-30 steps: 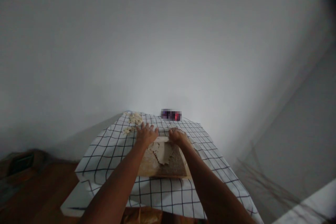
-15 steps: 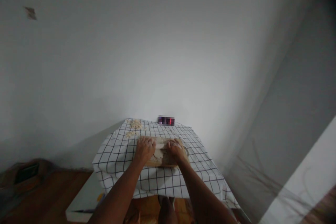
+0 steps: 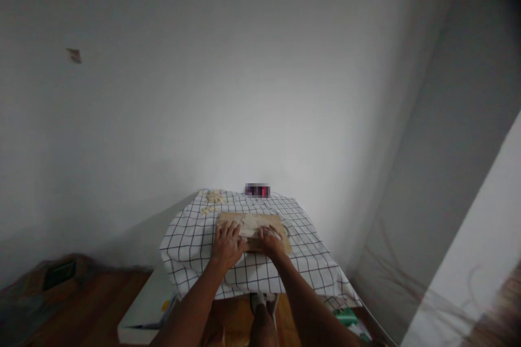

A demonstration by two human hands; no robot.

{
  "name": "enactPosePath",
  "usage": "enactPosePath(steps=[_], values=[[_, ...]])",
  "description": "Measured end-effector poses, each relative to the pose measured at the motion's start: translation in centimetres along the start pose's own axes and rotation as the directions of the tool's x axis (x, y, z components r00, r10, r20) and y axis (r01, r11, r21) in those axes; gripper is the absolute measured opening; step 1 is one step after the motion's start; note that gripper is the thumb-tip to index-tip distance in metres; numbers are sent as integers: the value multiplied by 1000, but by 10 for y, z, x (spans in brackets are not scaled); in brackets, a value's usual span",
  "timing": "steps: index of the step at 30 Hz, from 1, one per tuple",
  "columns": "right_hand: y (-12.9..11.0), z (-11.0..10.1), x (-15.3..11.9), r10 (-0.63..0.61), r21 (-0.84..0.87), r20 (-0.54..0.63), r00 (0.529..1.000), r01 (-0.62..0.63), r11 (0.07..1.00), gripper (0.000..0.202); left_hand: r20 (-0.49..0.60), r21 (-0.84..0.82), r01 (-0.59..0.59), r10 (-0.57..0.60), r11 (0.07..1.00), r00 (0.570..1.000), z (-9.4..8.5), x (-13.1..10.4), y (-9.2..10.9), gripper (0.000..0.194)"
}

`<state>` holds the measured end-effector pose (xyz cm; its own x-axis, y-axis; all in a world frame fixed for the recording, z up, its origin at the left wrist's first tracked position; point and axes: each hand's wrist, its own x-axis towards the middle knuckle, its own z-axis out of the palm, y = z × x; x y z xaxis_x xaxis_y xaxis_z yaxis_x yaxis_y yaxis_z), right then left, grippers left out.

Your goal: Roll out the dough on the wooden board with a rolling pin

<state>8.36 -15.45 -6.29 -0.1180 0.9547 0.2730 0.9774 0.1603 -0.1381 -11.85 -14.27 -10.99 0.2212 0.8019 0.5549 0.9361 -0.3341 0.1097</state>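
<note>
Both bare hands working palms down over a wooden board, a pale, cylindrical rolling pin (image 3: 249,233) lying crosswise between them. The left hand (image 3: 227,244) is resting at the pin's left end, its grip largely open, fingers extending forward and slightly spreading. The right hand (image 3: 272,239) is bending its fingers over the right end; how tightly that grip is closing, cannot tell. Thin, pale dough (image 3: 249,220) is lying flat on the light-brown rectangular wooden board (image 3: 285,242), showing mostly beyond the pin. The board is sitting on a bench draped in white cloth with a black grid (image 3: 313,260). Irregular cream-coloured dough pieces (image 3: 214,197) are lying in two clusters toward the far left corner. A dark-and-red pixelated object (image 3: 258,190) is standing at the far edge, near the wall.
</note>
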Motion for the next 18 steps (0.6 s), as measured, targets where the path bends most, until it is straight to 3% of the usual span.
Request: enactPosePath(steps=[5, 9, 18], values=[[-8, -1, -12, 70, 53, 66, 995, -74, 996, 37, 25, -3, 12, -12, 1000, 1000, -7, -20, 6, 59], [-11, 5, -13, 117, 77, 71, 991, -122, 990, 45, 20, 8, -2, 2, 1000, 1000, -10, -27, 5, 60], [-3, 10, 2, 60, -40, 61, 996, -57, 998, 42, 68, 4, 4, -4, 1000, 998, -11, -6, 5, 59]])
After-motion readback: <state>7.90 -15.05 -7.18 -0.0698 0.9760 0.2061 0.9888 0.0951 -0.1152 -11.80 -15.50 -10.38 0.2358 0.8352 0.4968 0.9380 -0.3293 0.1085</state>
